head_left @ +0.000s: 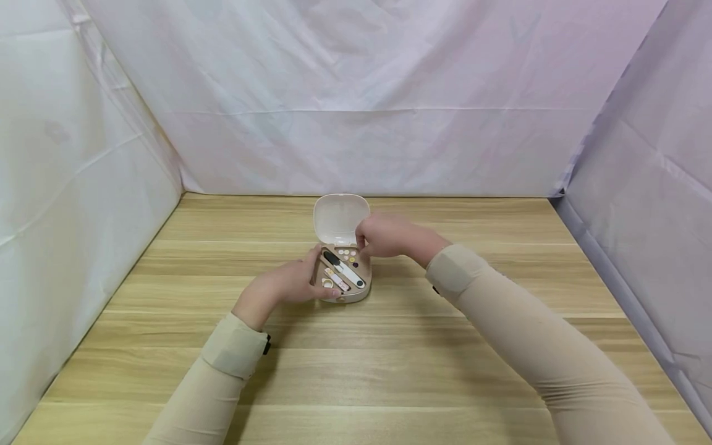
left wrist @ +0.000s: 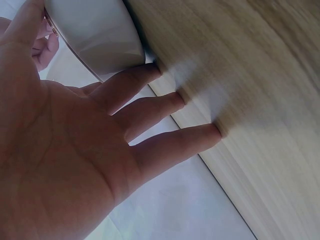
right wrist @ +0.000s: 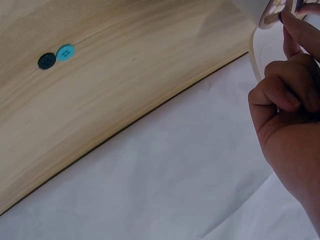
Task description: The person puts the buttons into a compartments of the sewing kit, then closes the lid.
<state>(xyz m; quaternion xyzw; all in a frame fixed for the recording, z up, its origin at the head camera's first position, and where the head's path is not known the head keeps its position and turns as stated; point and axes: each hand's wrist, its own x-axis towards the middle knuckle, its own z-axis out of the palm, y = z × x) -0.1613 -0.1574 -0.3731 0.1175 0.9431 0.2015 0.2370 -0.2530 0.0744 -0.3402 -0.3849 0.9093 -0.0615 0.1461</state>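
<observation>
An open sewing kit case [head_left: 361,295] sits on the table with its pale lid [head_left: 340,219] raised at the back. White-handled thread snips [head_left: 350,274] with a dark blade cover lie diagonally in its tray, beside a pink patterned strip [head_left: 337,280] and a ring-shaped thimble [head_left: 327,283]. Small buttons [head_left: 346,253] fill a compartment at the back right. My left hand [head_left: 297,278] spans the case's left side, thumb along the front rim; its other fingers [left wrist: 175,147] reach straight to the tabletop. Over the button compartment, my right hand [head_left: 384,235] pinches a small dark button [right wrist: 280,18].
A black button [right wrist: 47,60] and a teal button [right wrist: 65,52] lie touching each other on the wooden table [head_left: 356,371]. White cloth [head_left: 356,148] hangs behind the table and at both sides.
</observation>
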